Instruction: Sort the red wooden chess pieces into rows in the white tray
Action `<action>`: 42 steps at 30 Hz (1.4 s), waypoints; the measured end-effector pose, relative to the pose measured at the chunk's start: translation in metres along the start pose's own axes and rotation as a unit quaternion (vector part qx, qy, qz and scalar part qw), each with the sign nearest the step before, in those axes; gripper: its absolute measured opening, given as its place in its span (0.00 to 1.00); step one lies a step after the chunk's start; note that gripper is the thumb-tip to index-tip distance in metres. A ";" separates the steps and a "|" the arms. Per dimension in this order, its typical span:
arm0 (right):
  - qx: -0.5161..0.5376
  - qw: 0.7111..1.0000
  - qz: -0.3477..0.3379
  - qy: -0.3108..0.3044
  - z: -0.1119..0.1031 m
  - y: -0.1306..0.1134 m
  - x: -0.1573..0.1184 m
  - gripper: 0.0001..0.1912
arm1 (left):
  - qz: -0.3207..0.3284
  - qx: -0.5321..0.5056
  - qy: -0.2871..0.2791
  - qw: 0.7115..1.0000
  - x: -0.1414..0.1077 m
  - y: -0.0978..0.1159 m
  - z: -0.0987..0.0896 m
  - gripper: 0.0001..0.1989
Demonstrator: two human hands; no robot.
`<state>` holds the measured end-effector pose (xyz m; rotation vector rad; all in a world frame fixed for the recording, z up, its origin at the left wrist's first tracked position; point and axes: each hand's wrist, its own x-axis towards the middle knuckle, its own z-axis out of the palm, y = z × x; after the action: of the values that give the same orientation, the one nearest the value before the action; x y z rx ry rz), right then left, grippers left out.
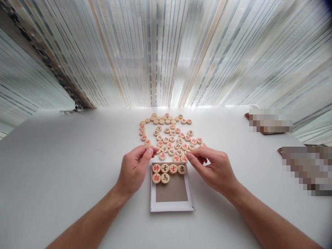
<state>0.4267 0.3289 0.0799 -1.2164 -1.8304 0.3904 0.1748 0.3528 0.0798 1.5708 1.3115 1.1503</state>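
A shallow white box with a brown floor lies in front of me. Inside it, round wooden Chinese chess pieces stand in two rows at the far side: a full row, then two pieces at the left. Beyond the box's left corner, my left hand has thumb and index finger closed at a partly covered red-marked piece. My right hand pinches at a black-marked piece past the right corner; its fingertips partly hide that piece. Many loose pieces lie face up around the fingertips.
Farther back on the white table lie blank-topped pieces, with red-marked ones in a line at the left. Two blurred-out brown objects lie at the right. A striped curtain hangs behind the table.
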 end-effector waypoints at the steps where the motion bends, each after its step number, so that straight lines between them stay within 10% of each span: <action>1: -0.001 1.000 0.001 -0.001 0.000 0.000 0.000 0.12 | 0.002 0.002 0.000 1.000 0.000 0.000 0.000 0.17; 29: 0.124 0.979 0.162 0.018 -0.017 0.000 0.053 0.20 | 0.060 0.123 0.089 0.987 0.030 -0.013 -0.034 0.13; 42: 0.129 0.979 0.113 0.108 0.002 0.060 0.084 0.23 | 0.088 0.182 0.048 0.978 0.025 -0.022 -0.023 0.11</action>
<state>0.4486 0.4298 0.0802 -1.2349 -1.4134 0.5809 0.1479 0.3818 0.0703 1.9484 1.5376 1.1511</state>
